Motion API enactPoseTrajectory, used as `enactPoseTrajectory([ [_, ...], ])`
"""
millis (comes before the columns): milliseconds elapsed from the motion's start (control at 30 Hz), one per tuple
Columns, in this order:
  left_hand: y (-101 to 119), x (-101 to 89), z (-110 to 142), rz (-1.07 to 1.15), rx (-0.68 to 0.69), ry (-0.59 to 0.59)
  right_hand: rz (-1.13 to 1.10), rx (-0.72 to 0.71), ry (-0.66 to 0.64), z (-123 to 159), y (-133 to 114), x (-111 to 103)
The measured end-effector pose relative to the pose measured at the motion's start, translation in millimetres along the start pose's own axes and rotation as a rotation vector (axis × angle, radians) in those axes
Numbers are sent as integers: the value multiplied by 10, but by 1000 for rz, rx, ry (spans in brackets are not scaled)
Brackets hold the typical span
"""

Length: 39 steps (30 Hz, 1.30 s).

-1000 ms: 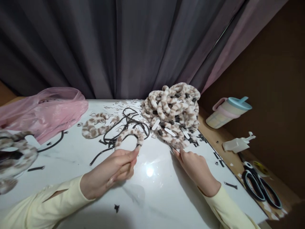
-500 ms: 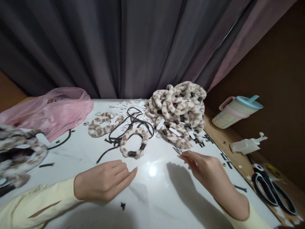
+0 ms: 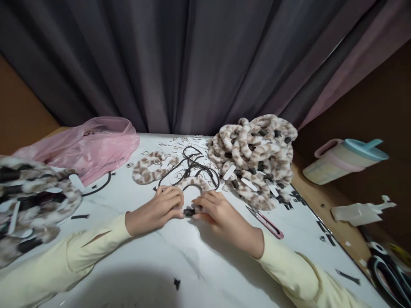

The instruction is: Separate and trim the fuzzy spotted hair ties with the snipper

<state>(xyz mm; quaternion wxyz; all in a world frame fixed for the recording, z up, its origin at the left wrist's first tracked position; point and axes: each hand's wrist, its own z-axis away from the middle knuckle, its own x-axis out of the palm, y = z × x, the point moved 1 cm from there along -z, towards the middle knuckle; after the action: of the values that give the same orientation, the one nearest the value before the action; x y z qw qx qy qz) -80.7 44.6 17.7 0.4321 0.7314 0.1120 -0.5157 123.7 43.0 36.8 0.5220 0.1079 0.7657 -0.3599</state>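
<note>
A furry leopard-print hair tie lies on the white table at its middle. My left hand and my right hand both pinch its near edge, where a dark band sits between my fingertips. Tangled black elastic cords lie just behind the tie. A second furry piece rests to the left of the cords. Small pink-handled snips lie on the table to the right of my right hand.
A heap of furry hair ties stands at the back right, another heap at the left edge. A pink plastic bag lies back left. A lidded cup, a white plastic piece and black scissors sit right. Dark curtains hang behind.
The left hand let the furry tie drop on the table, then both hands closed on its near edge. The right hand laid the snips down to its right.
</note>
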Motion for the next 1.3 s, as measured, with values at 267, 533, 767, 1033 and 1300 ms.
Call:
enactPoseTrajectory([
  [267,117,-37,8,569,-312,87,-145,-15,-34,-77,-29,96],
  [533,242,-146,36,341,-108,140,-335,64,-25,-38,-78,-134],
  [767,381,-162,59,568,-265,69,-380,137,-54,3,-168,-303],
  [1033,413,-219,90,6,42,198,-337,81,3,-4,-128,-321],
  [1300,508,-245,104,-327,356,431,-758,213,-87,19,-237,-412],
])
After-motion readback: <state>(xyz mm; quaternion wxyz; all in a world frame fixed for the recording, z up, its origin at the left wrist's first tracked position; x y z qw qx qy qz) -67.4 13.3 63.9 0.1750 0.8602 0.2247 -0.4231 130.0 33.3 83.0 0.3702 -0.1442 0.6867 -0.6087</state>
